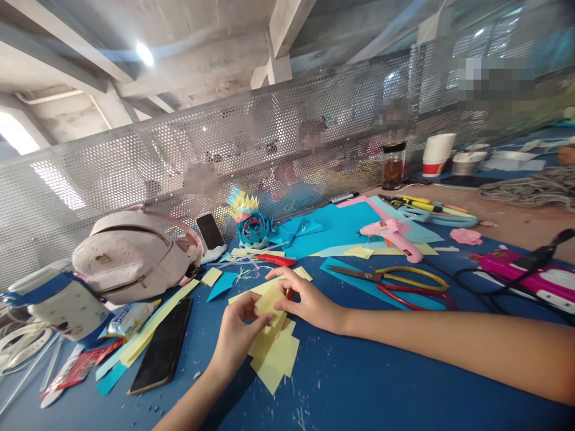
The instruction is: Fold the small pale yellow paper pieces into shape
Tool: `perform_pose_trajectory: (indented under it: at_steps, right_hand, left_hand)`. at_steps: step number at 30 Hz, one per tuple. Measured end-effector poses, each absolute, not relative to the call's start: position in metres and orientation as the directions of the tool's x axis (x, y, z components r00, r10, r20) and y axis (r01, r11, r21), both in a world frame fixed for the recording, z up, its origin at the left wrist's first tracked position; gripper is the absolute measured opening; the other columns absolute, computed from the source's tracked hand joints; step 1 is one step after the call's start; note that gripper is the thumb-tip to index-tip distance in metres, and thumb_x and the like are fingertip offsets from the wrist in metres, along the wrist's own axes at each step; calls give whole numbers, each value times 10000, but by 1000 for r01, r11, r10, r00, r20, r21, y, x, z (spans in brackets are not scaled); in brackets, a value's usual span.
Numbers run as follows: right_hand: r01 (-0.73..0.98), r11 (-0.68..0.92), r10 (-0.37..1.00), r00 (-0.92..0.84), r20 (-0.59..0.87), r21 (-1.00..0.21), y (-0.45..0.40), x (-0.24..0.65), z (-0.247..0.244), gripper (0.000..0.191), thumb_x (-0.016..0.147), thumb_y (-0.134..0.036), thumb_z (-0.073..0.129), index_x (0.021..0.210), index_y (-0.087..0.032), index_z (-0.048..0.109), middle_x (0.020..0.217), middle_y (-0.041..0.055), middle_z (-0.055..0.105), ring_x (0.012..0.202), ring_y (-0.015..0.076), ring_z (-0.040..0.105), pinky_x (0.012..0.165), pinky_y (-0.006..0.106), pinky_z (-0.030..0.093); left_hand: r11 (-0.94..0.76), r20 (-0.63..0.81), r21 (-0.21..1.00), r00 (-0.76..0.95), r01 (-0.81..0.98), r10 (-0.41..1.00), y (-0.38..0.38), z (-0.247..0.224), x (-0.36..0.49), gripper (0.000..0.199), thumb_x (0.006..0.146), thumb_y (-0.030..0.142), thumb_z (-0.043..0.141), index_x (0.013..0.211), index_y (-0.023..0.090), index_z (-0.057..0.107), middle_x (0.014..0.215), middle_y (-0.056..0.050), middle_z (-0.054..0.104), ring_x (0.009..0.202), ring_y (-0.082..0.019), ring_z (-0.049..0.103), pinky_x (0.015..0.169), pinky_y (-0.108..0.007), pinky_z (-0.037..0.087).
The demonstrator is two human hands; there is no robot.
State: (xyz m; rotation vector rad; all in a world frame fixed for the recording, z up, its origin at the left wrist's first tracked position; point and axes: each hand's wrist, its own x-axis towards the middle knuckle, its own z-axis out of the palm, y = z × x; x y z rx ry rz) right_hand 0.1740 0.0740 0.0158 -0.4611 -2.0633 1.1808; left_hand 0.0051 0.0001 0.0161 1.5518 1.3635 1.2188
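Between my two hands is a small piece of pale yellow paper (270,300), pinched at its edges. My left hand (240,329) grips its left side with thumb and fingers. From the right, my right hand (309,299) pinches the same piece between thumb and forefinger. Under them, several yellow paper squares (276,365) lie overlapping on the blue tabletop (359,371). Scissors (395,278) with yellow and red handles rest to the right of my right hand. Beyond my hands lies a red utility knife (277,260).
A blue and yellow paper flower (251,224) stands at the back. Right of it are blue paper sheets (341,224) and a pink glue gun (393,236). A black phone (164,347), a pink backpack (135,254) and a cup (65,311) are left. A magenta power strip (530,272) sits right.
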Motion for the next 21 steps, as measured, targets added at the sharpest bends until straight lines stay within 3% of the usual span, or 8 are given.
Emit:
perform_pose_trajectory:
  at_steps: [4,10,16,21]
  right_hand:
    - [-61,498,602,-694,395,-865,73,175,17,323,852,-273,560,1149,-222,445,699,-45,465,658,118,496,598,219,383]
    - [-59,407,640,-694,330,-912,77,173,15,328,784,-341,640,1051,-198,515,911,18,582,808,150,555,632,221,413]
    - [-43,326,701,-660,272,-945,87,170,11,330,752,-425,656,920,-155,568,758,-2,542,725,138,541,637,235,424]
    - [-36,369,680,-671,296,-929,84,171,13,287,768,-417,639,898,-168,579,746,-8,520,704,130,515,608,222,419]
  left_hand:
    - [-178,195,930,-22,323,981,-1,17,6,223,736,299,663,615,151,546,589,6,566,583,-145,583,563,-222,437]
    - [-143,164,953,-58,266,985,-2,15,6,269,775,390,617,709,130,620,644,-29,624,610,-169,605,544,-224,431]
    - [-103,121,910,-19,402,992,-3,12,9,342,811,398,561,644,118,664,621,-50,662,562,-158,580,515,-221,413]
    - [-176,188,968,-50,181,981,2,9,4,227,737,344,664,846,144,656,779,-49,693,712,-186,633,664,-260,486]
